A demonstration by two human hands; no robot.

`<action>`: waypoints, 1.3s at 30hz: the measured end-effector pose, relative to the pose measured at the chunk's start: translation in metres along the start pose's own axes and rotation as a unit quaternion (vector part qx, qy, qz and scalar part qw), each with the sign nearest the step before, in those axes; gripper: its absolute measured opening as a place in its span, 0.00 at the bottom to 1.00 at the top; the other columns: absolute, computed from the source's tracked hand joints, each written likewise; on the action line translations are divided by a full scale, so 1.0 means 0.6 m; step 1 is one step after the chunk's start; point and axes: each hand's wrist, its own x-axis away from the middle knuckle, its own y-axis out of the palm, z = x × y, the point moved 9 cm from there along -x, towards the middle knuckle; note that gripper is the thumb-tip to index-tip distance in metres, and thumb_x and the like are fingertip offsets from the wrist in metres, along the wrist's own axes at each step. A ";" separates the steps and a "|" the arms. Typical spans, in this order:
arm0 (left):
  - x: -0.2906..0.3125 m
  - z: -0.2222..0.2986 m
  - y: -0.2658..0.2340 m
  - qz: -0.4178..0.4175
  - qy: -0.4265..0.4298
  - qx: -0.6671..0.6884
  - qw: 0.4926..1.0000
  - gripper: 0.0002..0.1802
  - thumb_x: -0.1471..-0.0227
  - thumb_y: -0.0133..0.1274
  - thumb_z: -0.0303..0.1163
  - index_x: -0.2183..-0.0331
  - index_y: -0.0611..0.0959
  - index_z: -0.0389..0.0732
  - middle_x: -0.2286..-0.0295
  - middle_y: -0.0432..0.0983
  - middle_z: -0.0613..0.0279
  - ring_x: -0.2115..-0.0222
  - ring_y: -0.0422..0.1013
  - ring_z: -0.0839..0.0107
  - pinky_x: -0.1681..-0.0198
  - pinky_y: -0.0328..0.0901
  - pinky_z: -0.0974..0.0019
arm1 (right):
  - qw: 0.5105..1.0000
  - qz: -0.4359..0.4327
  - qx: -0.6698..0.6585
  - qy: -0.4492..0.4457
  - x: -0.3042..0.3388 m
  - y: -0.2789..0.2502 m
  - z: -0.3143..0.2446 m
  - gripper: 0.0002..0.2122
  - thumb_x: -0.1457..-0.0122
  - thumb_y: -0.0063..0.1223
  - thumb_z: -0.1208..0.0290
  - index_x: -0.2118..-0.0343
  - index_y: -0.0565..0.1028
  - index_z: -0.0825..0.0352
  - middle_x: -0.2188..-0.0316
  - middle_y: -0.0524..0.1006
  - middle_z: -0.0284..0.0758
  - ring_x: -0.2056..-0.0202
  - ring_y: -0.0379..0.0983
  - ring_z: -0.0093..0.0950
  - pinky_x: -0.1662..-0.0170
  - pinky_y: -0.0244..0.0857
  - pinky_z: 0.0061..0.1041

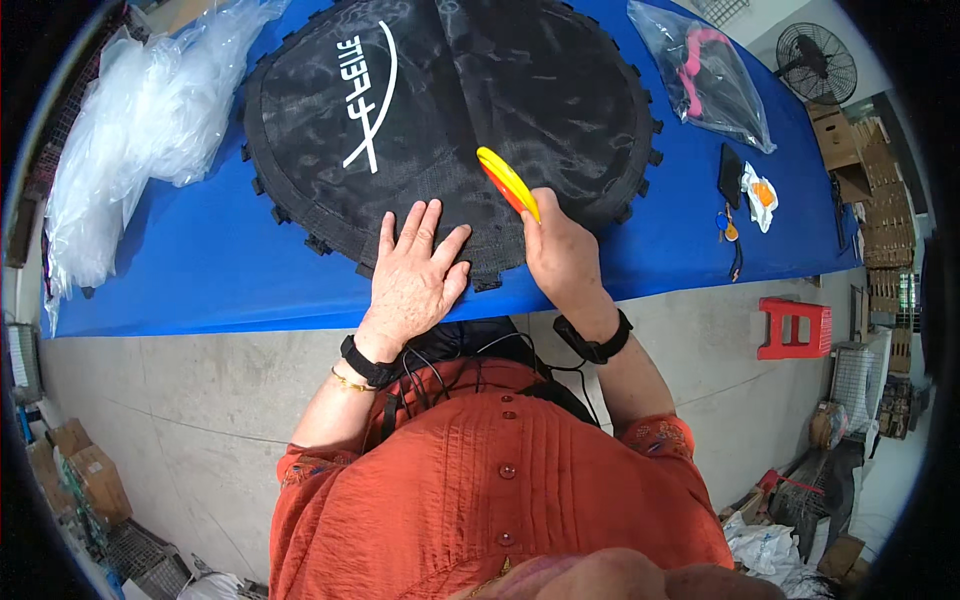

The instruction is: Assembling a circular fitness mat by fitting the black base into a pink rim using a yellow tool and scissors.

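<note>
A round black mesh mat [560, 110] lies on the blue-covered table [180, 260], with short tabs around its rim and white print on its left half. My left hand [415, 265] rests flat on the mat's near edge, fingers spread and holding nothing. My right hand [565, 250] is closed around a slim yellow and orange-red tool with a rounded end [510, 185]. The tool points up and to the left over the mat. Its lower part is hidden in my fist, so its exact kind does not show.
Clear plastic sheeting [150, 110] is heaped at the left. On the right lie a clear bag with a pink item [700, 70], a black phone [731, 176], keys [730, 231] and a small white packet [760, 197]. A red stool [795, 328] stands on the floor.
</note>
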 end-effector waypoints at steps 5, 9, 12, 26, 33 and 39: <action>-0.001 0.002 -0.004 0.008 0.003 0.000 1.000 0.27 0.35 0.53 0.46 0.37 0.79 0.52 0.32 0.63 0.43 0.29 0.57 0.47 0.26 0.45 0.34 | 1.000 0.002 0.010 -0.007 0.013 0.000 -0.003 0.09 0.30 0.56 0.71 0.52 0.70 0.63 0.69 0.82 0.45 0.68 0.81 0.49 0.68 0.74 0.45; 0.000 -0.001 -0.003 0.009 0.002 -0.004 1.000 0.27 0.35 0.53 0.46 0.37 0.79 0.52 0.32 0.63 0.43 0.29 0.57 0.47 0.26 0.46 0.34 | 1.000 0.007 -0.012 -0.007 0.003 -0.001 -0.001 0.09 0.30 0.56 0.71 0.51 0.70 0.63 0.69 0.81 0.46 0.69 0.81 0.50 0.69 0.74 0.46; -0.002 0.001 -0.002 0.005 0.004 0.002 1.000 0.27 0.35 0.52 0.46 0.37 0.79 0.52 0.32 0.63 0.43 0.29 0.57 0.46 0.26 0.46 0.35 | 1.000 -0.023 -0.019 0.007 0.012 0.003 -0.002 0.09 0.30 0.56 0.71 0.51 0.70 0.62 0.69 0.81 0.46 0.69 0.81 0.50 0.69 0.73 0.46; -0.002 0.002 -0.003 0.017 0.006 0.003 1.000 0.27 0.36 0.54 0.47 0.38 0.80 0.51 0.33 0.64 0.42 0.30 0.58 0.46 0.27 0.47 0.33 | 0.999 -0.035 -0.038 -0.018 0.020 0.007 -0.025 0.09 0.29 0.55 0.70 0.51 0.70 0.63 0.69 0.82 0.47 0.69 0.81 0.51 0.69 0.73 0.47; -0.001 0.001 -0.006 0.022 0.005 0.007 1.000 0.27 0.37 0.54 0.47 0.40 0.81 0.51 0.33 0.65 0.42 0.30 0.59 0.46 0.27 0.47 0.33 | 0.999 -0.030 -0.022 0.002 -0.009 0.018 -0.024 0.09 0.29 0.54 0.69 0.51 0.69 0.63 0.68 0.82 0.46 0.67 0.81 0.51 0.68 0.74 0.48; 0.001 0.002 -0.005 0.030 0.007 0.004 1.000 0.27 0.37 0.55 0.47 0.40 0.81 0.51 0.33 0.65 0.42 0.30 0.59 0.46 0.27 0.48 0.33 | 0.999 -0.036 -0.025 -0.019 -0.019 0.027 -0.031 0.08 0.28 0.53 0.69 0.52 0.68 0.63 0.66 0.82 0.46 0.65 0.81 0.51 0.66 0.74 0.48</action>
